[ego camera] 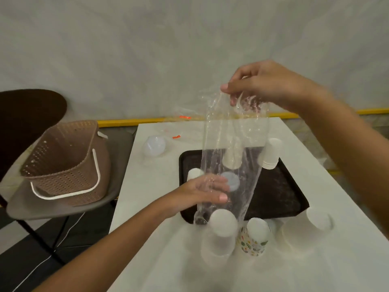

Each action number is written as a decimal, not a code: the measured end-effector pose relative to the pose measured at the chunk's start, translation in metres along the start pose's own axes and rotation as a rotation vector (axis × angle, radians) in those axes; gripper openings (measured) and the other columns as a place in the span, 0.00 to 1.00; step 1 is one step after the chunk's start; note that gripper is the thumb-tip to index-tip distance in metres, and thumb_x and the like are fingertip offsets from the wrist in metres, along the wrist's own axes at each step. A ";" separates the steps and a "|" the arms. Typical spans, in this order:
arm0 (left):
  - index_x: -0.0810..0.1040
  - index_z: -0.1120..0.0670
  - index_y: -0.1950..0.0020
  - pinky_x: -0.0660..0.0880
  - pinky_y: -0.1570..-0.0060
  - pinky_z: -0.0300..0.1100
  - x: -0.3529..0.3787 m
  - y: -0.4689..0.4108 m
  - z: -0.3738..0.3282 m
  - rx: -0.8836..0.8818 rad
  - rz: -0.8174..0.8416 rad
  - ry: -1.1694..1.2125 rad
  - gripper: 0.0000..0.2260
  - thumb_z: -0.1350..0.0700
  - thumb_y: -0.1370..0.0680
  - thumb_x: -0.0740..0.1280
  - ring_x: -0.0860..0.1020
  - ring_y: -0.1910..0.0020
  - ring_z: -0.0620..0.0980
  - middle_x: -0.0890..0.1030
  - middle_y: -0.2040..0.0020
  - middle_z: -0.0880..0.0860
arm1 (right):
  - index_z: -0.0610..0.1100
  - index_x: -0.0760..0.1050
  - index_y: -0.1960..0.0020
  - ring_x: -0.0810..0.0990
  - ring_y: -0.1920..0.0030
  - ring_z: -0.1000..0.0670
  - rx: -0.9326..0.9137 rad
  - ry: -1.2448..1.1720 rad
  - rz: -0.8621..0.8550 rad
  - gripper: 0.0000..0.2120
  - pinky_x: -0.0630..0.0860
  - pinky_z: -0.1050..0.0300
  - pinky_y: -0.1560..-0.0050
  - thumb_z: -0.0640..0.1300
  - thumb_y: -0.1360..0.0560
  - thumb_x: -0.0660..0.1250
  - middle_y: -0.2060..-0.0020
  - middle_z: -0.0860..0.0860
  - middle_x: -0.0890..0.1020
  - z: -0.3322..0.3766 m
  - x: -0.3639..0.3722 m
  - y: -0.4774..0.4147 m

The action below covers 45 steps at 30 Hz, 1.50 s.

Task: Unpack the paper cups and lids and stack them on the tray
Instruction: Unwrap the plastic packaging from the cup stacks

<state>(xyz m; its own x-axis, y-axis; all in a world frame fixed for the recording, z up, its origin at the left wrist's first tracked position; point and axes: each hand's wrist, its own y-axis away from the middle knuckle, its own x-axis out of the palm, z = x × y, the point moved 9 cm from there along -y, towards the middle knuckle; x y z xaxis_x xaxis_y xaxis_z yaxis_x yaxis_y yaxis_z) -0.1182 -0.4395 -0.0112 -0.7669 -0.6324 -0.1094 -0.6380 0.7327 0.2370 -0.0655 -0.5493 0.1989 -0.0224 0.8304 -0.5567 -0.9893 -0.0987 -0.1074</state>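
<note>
the right hand (271,85) is pinching the top of the clear bag (231,148) between thumb and curled fingers, holding it above the tray (277,190). the left hand (202,192) is gripping the bag lower down, fingers behind the plastic, thumb in front. a cup stack (270,153) is standing on the tray's far right; more cups (223,226) are standing on the table (160,239) in front.
</note>
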 end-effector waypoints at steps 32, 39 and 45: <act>0.66 0.52 0.31 0.64 0.36 0.43 -0.277 -0.108 -0.040 -0.093 -0.955 -0.939 0.24 0.51 0.25 0.67 0.69 0.34 0.49 0.69 0.32 0.50 | 0.41 0.69 0.62 0.75 0.80 0.54 0.485 -0.681 -0.312 0.12 0.77 0.64 0.75 0.27 0.27 0.63 0.69 0.42 0.74 -0.285 -0.009 -0.205; 0.62 0.51 0.28 0.67 0.37 0.44 -0.298 -0.119 0.041 -0.316 -0.874 -0.819 0.31 0.47 0.27 0.70 0.69 0.34 0.52 0.66 0.30 0.51 | 0.31 0.68 0.36 0.77 0.60 0.48 0.729 -0.468 -0.179 0.19 0.77 0.54 0.46 0.33 0.26 0.65 0.63 0.44 0.74 -0.347 0.053 -0.224; 0.50 0.49 0.24 0.56 0.28 0.58 -0.314 -0.125 0.096 -0.534 -0.802 -0.819 0.44 0.40 0.31 0.71 0.55 0.25 0.57 0.52 0.23 0.52 | 0.33 0.66 0.34 0.74 0.49 0.42 0.777 -0.265 -0.220 0.23 0.74 0.48 0.39 0.39 0.26 0.67 0.49 0.40 0.72 -0.351 0.054 -0.225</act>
<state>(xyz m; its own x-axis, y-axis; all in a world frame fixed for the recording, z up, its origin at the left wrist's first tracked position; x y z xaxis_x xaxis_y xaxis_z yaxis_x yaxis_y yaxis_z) 0.1957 -0.3087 -0.0989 -0.1189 -0.3697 -0.9215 -0.9814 -0.0969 0.1655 0.2065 -0.6752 -0.0961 0.2449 0.8972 -0.3674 -0.7907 0.4041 0.4599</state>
